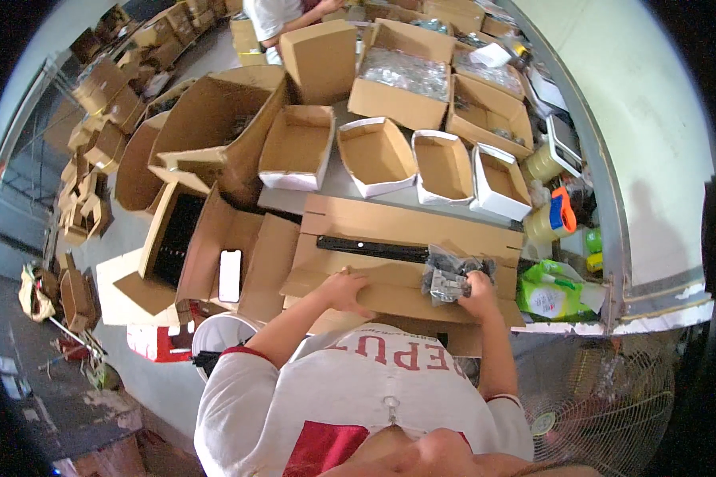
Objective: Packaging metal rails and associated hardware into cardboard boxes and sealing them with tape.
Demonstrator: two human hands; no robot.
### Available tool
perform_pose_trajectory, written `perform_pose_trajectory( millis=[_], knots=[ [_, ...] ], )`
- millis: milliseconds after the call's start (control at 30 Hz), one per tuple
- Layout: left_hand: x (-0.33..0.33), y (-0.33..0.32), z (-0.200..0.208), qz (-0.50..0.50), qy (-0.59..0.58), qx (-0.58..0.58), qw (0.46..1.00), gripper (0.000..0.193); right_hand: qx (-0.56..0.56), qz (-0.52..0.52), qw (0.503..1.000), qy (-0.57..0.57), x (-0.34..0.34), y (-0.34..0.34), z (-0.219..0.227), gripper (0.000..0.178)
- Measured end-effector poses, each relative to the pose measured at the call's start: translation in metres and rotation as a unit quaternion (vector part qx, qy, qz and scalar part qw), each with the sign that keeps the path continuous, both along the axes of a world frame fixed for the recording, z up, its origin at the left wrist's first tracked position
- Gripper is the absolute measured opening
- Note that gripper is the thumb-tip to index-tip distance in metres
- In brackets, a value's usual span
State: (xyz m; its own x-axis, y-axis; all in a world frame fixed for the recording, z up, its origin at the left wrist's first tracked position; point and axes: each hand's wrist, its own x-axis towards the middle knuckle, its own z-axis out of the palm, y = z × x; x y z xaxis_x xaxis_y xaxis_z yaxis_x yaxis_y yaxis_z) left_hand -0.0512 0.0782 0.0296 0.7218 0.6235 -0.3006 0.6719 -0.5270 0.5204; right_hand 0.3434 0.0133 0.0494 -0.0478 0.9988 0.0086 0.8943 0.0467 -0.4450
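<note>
In front of me lies a flattened brown cardboard sheet (410,215) with folded flaps. A long black rail-like bar (374,249) rests across it. On the bar's right end sits a clear plastic bag (445,278) of small grey and dark parts, too small to name. My right hand (479,297) grips the bag's right side, the fingers closed at its edge. My left hand (348,291) lies on the near part of the cardboard with its fingers apart, holding nothing, a little below the bar.
A phone (230,275) lies on cardboard at left, beside a box of black parts (179,238). White-rimmed cardboard trays (374,155) line the far side. Beyond stands a box of bagged parts (402,107). A green packet (553,292) is at right, a fan (605,405) lower right. Another person (274,20) stands far off.
</note>
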Motion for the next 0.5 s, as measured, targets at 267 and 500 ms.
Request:
perform_pose_trajectory(
  millis=[267,500],
  knots=[
    [0.001,-0.004,0.007,0.016,0.002,-0.001,1.000,0.086,0.078,-0.052,0.993,0.065,-0.004,0.004,-0.016,0.035],
    [-0.018,-0.014,-0.004,-0.020,0.020,0.070,0.997,0.071,0.173,-0.066,0.955,0.233,-0.040,-0.001,-0.038,0.028]
  ],
)
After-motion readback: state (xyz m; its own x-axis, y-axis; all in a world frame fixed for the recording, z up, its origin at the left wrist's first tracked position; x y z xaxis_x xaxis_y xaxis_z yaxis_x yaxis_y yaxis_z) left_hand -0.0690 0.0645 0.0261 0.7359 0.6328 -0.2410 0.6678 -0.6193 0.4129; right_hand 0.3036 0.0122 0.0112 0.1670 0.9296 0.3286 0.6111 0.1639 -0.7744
